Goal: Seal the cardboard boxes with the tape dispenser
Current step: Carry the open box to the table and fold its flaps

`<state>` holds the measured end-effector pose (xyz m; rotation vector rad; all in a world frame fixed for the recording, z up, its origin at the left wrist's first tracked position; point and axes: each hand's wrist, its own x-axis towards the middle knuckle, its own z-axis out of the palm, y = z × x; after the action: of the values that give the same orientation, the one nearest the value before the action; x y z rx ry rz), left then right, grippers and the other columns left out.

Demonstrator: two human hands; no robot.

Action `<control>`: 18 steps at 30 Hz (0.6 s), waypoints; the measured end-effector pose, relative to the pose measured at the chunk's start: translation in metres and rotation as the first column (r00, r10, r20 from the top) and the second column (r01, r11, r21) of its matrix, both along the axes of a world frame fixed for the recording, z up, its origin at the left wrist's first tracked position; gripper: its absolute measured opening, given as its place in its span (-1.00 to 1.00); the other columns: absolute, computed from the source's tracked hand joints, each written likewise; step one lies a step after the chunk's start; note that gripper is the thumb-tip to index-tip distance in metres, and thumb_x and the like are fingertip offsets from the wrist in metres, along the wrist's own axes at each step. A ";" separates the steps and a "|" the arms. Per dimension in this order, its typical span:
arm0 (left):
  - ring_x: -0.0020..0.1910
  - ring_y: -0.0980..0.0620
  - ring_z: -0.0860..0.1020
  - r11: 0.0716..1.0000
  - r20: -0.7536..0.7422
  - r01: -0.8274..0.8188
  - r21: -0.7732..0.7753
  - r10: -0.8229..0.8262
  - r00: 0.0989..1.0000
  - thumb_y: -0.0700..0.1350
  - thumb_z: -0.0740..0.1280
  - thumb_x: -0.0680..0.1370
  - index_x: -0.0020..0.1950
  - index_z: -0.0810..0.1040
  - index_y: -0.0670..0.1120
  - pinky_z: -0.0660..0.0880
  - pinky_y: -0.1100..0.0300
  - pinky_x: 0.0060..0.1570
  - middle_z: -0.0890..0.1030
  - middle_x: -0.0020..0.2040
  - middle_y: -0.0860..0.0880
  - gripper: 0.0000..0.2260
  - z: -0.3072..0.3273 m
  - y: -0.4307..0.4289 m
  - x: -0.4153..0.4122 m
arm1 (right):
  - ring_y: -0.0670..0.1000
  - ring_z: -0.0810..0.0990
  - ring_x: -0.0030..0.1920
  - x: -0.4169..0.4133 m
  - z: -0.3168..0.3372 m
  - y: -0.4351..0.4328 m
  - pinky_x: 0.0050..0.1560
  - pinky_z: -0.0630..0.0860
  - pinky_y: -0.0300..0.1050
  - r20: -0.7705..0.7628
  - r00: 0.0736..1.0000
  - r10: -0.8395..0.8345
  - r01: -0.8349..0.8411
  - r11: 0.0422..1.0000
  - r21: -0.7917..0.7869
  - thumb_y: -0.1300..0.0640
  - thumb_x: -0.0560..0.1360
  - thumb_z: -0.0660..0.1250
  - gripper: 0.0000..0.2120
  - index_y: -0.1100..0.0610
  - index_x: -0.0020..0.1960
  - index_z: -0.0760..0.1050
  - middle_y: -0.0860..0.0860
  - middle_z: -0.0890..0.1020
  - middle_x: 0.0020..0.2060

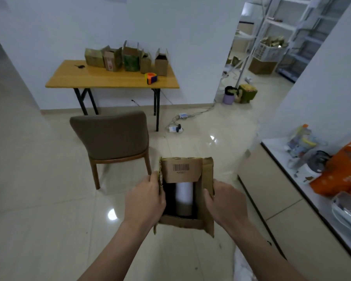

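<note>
2 hands, left hand [145, 201] and right hand [226, 201], grip the open cardboard box [182, 173] by its side flaps in mid-air, well apart from the tape dispenser [151, 78] on the table [109, 81]; floppy flaps could slip, dumping the white roll [183, 197].

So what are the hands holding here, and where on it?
Both hold one open box: the left hand grips its left flap edge, the right hand its right flap.
</note>
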<state>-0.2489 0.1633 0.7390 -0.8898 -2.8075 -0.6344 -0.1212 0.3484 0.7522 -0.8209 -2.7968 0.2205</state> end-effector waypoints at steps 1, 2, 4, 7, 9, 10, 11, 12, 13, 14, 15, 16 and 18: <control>-0.24 -0.10 0.62 1.000 0.015 0.006 -0.001 -0.005 1.000 -0.06 0.33 0.58 0.20 0.54 -0.04 0.38 0.13 -0.33 0.63 -0.13 -0.01 -0.79 0.000 0.004 -0.010 | -0.02 0.46 -0.40 -0.010 0.000 0.004 -0.41 0.32 -0.14 0.001 1.000 0.001 -0.001 1.000 0.009 -0.05 0.59 0.25 -0.77 0.02 -0.19 0.48 -0.08 0.57 -0.33; -0.22 -0.09 0.61 1.000 0.030 0.009 -0.007 -0.008 1.000 -0.05 0.32 0.59 0.18 0.54 -0.03 0.41 0.12 -0.31 0.63 -0.12 -0.01 -0.82 0.000 0.009 -0.019 | -0.03 0.44 -0.40 -0.019 0.000 0.009 -0.41 0.28 -0.15 0.007 1.000 0.002 -0.003 1.000 0.017 -0.05 0.59 0.24 -0.77 0.01 -0.20 0.46 -0.08 0.56 -0.34; -0.19 -0.07 0.61 1.000 0.055 0.013 -0.021 -0.012 0.998 -0.03 0.29 0.60 0.16 0.51 -0.01 0.46 0.11 -0.27 0.63 -0.08 0.01 -0.84 0.000 0.022 -0.036 | -0.05 0.45 -0.40 -0.038 0.001 0.019 -0.41 0.26 -0.17 0.020 1.000 0.014 -0.014 1.000 0.015 -0.06 0.59 0.23 -0.76 0.00 -0.21 0.45 -0.10 0.53 -0.34; -0.16 -0.04 0.61 0.999 0.063 0.002 -0.049 0.001 0.998 -0.01 0.28 0.62 0.14 0.49 0.02 0.42 0.13 -0.28 0.61 -0.04 0.03 -0.87 -0.001 0.044 -0.059 | -0.08 0.47 -0.39 -0.065 0.000 0.040 -0.40 0.31 -0.19 0.018 1.000 0.026 -0.026 1.000 0.006 -0.08 0.61 0.23 -0.76 -0.01 -0.20 0.44 -0.11 0.52 -0.33; -0.18 -0.03 0.61 0.998 0.042 -0.013 -0.066 0.015 0.999 -0.01 0.29 0.62 0.14 0.51 0.01 0.33 0.15 -0.31 0.61 -0.04 0.03 -0.87 -0.002 0.060 -0.075 | -0.11 0.46 -0.39 -0.084 -0.002 0.059 -0.39 0.32 -0.23 0.016 0.999 0.035 -0.035 0.999 0.003 -0.10 0.61 0.22 -0.77 -0.02 -0.17 0.44 -0.12 0.50 -0.31; -0.17 -0.03 0.61 0.997 0.040 -0.019 -0.079 0.022 0.999 -0.01 0.27 0.63 0.15 0.50 0.01 0.34 0.15 -0.31 0.61 -0.02 0.03 -0.86 -0.001 0.070 -0.084 | -0.13 0.46 -0.38 -0.093 -0.003 0.070 -0.39 0.32 -0.26 0.011 0.999 0.042 -0.042 0.999 -0.006 -0.10 0.62 0.22 -0.78 -0.03 -0.15 0.44 -0.13 0.49 -0.30; -0.13 -0.04 0.62 0.995 0.047 -0.026 -0.095 0.031 0.998 0.01 0.24 0.64 0.18 0.49 0.02 0.42 0.12 -0.29 0.61 0.02 0.03 -0.84 0.000 0.080 -0.092 | -0.13 0.45 -0.38 -0.103 -0.005 0.082 -0.39 0.31 -0.28 0.003 0.999 0.051 -0.050 0.999 -0.017 -0.11 0.62 0.22 -0.79 -0.04 -0.13 0.43 -0.13 0.48 -0.30; -0.08 -0.05 0.63 0.993 0.058 -0.033 -0.110 0.040 0.997 0.02 0.21 0.65 0.21 0.47 0.03 0.52 0.07 -0.22 0.60 0.06 0.04 -0.82 0.001 0.092 -0.101 | -0.13 0.45 -0.37 -0.113 -0.006 0.095 -0.38 0.32 -0.28 -0.006 0.998 0.058 -0.058 0.998 -0.025 -0.11 0.62 0.22 -0.81 -0.05 -0.11 0.42 -0.13 0.48 -0.29; -0.05 -0.06 0.64 0.992 0.071 -0.040 -0.120 0.049 0.996 0.03 0.18 0.66 0.23 0.45 0.04 0.58 0.02 -0.15 0.60 0.09 0.04 -0.82 0.002 0.104 -0.110 | -0.13 0.47 -0.36 -0.122 -0.007 0.108 -0.36 0.36 -0.27 -0.011 0.998 0.064 -0.065 0.997 -0.034 -0.10 0.62 0.22 -0.83 -0.05 -0.08 0.43 -0.13 0.49 -0.27; -0.03 -0.06 0.64 0.991 0.084 -0.045 -0.123 0.056 0.995 0.03 0.17 0.67 0.22 0.44 0.04 0.61 -0.01 -0.10 0.60 0.10 0.04 -0.83 0.004 0.117 -0.118 | -0.12 0.49 -0.33 -0.132 -0.008 0.122 -0.32 0.43 -0.25 -0.016 0.997 0.071 -0.072 0.996 -0.047 -0.10 0.63 0.21 -0.85 -0.05 -0.04 0.43 -0.13 0.50 -0.24; -0.02 -0.05 0.64 0.992 0.097 -0.048 -0.121 0.060 0.994 0.03 0.16 0.67 0.20 0.44 0.04 0.61 -0.02 -0.07 0.61 0.11 0.04 -0.84 0.006 0.131 -0.125 | -0.12 0.51 -0.30 -0.142 -0.009 0.135 -0.27 0.50 -0.23 -0.021 0.997 0.076 -0.077 0.995 -0.064 -0.09 0.63 0.21 -0.87 -0.05 0.01 0.44 -0.13 0.51 -0.20; -0.02 -0.05 0.65 0.992 0.106 -0.048 -0.118 0.061 0.993 0.03 0.16 0.68 0.19 0.44 0.04 0.61 -0.01 -0.07 0.62 0.11 0.04 -0.85 0.008 0.146 -0.132 | -0.12 0.53 -0.26 -0.152 -0.010 0.148 -0.22 0.55 -0.20 -0.026 0.997 0.078 -0.080 0.993 -0.085 -0.07 0.64 0.20 -0.88 -0.05 0.06 0.43 -0.13 0.52 -0.17; -0.01 -0.05 0.65 0.992 0.122 -0.048 -0.117 0.063 0.991 0.01 0.17 0.68 0.17 0.43 0.05 0.60 0.01 -0.05 0.63 0.11 0.04 -0.88 0.013 0.176 -0.145 | -0.12 0.55 -0.22 -0.170 -0.009 0.173 -0.17 0.57 -0.21 -0.032 0.996 0.079 -0.083 0.987 -0.136 -0.04 0.65 0.20 -0.89 -0.04 0.13 0.40 -0.13 0.53 -0.12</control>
<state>-0.3943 0.3397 0.7518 -0.8137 -2.9957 -0.5451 -0.2915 0.5217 0.7428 -0.7280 -2.8176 0.4381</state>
